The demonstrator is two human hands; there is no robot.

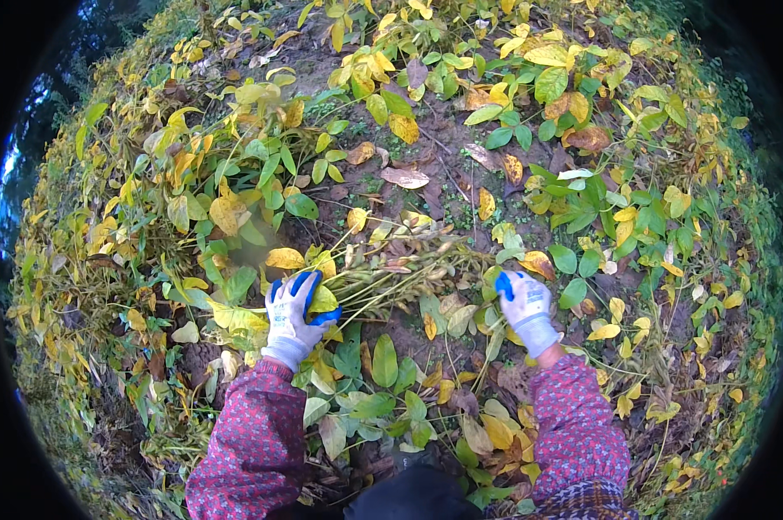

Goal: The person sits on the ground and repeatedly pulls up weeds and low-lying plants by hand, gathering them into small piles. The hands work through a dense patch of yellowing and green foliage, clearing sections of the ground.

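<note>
A bundle of cut soybean plants [398,266], with thin stems and plump pods, lies across the ground in front of me. My left hand [297,315], in a white knit glove with blue coated fingers, is at the stem end of the bundle. Its thumb and fingers are spread, with a yellow-green leaf [324,299] showing between them. Past the podded end, my right hand [526,305] wears a matching glove and has its fingers curled. Pale stalks [494,338] hang just beside it; whether they are in its grasp is hidden.
Standing soybean plants with yellow and green leaves crowd the left [235,188] and the right [586,201]. Brown soil [456,149] with dry leaves [404,177] and small weeds shows between them. Leafy stems [385,383] lie between my forearms. A dark rounded shape [417,494] is at the bottom.
</note>
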